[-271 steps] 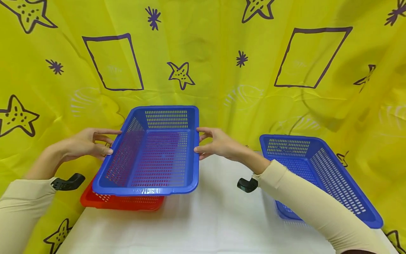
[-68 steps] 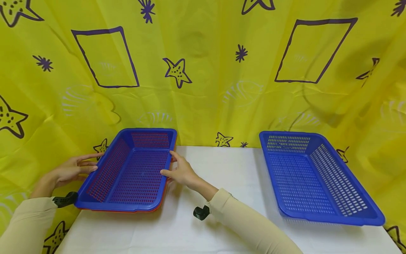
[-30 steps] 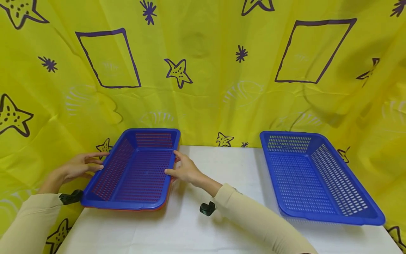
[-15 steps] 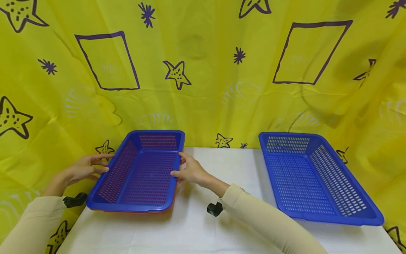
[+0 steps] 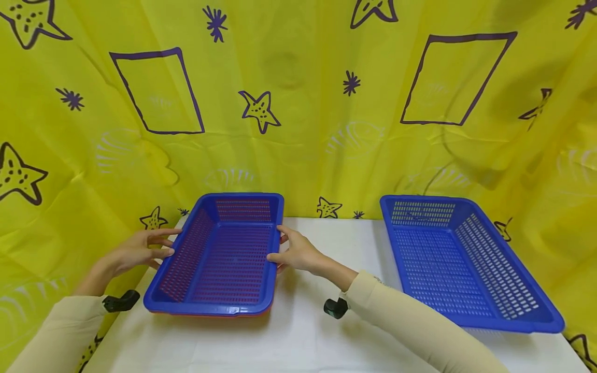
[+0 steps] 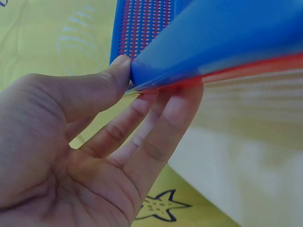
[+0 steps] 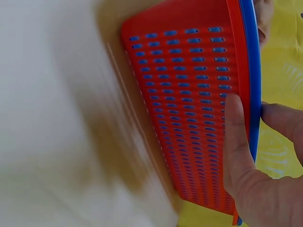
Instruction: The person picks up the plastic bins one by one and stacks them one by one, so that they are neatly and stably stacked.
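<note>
On the left side of the table a blue plastic basket (image 5: 233,264) sits nested inside a red basket (image 7: 189,109), whose side shows in the right wrist view. My left hand (image 5: 140,251) grips the left rims, thumb on the blue edge and fingers beneath, as the left wrist view shows. On the opposite side my right hand (image 5: 300,251) pinches both rims, thumb on the blue one and fingers against the red wall. In the head view the red basket is mostly hidden under the blue one.
A second blue basket (image 5: 443,274) stands at the right of the white-covered table (image 5: 317,331). Behind hangs a yellow curtain (image 5: 308,155) with starfish drawings. Black wrist cameras sit at both cuffs.
Nine seconds ago the blue basket was held above the red one; later it sat nested inside. Over the last second both hands and the nested baskets have shifted right.
</note>
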Tool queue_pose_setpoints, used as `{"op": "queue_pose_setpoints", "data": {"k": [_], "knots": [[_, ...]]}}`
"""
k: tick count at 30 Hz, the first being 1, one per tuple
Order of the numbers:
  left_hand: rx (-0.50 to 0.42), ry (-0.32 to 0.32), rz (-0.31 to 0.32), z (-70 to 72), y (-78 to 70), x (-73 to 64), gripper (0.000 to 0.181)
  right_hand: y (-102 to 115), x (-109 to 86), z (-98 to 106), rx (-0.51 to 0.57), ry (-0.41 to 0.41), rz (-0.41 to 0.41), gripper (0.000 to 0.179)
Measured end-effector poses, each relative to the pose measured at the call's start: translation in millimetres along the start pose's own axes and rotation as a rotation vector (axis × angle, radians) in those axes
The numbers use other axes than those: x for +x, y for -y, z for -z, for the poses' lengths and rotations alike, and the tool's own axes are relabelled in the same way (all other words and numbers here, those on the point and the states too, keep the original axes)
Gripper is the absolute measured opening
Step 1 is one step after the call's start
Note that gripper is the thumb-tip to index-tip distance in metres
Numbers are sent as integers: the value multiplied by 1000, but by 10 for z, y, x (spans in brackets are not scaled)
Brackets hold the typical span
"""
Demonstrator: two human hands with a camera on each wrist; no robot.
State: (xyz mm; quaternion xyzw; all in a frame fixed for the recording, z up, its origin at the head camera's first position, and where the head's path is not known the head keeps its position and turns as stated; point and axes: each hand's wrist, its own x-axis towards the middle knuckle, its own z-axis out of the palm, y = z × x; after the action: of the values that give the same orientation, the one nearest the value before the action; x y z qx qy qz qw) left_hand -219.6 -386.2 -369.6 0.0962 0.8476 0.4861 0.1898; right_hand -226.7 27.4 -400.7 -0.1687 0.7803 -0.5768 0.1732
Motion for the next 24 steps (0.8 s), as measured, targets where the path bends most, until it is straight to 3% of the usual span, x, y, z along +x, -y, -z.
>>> {"op": "queue_pose_setpoints", "data": {"k": [11, 24], "knots": [[2, 2, -18, -291, -169, 89, 67, -34, -207, 281, -19, 16, -57, 89], [-72, -3, -37, -657, -313, 253, 66, -107, -472, 630, -42, -3, -130, 89]]}}
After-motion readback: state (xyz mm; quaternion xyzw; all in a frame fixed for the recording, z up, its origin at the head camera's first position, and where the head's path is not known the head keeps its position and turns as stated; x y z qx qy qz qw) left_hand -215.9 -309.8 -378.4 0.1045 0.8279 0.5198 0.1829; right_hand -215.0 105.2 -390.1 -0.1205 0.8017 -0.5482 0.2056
